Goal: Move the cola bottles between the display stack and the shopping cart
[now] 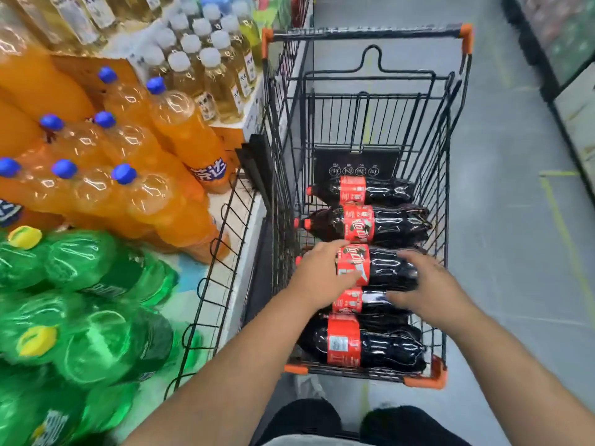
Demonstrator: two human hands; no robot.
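Several dark cola bottles with red labels lie on their sides in the black wire shopping cart (450, 149), caps pointing left. Both my hands are down in the cart on the third bottle from the far end (383, 267). My left hand (322, 273) wraps its neck end beside the red label. My right hand (425, 289) curls over its base end. Another cola bottle (360, 300) lies just beneath it, and a further one (370, 346) lies at the cart's near end. Two more (380, 225) lie beyond.
On the left, the display stack holds orange soda bottles (180, 123) with blue caps, green soda bottles (96, 317) with yellow caps, and pale yellow drinks (209, 66) further back. A wire rail (219, 252) edges the display. Grey aisle floor lies to the right, with a cooler (573, 59) beyond.
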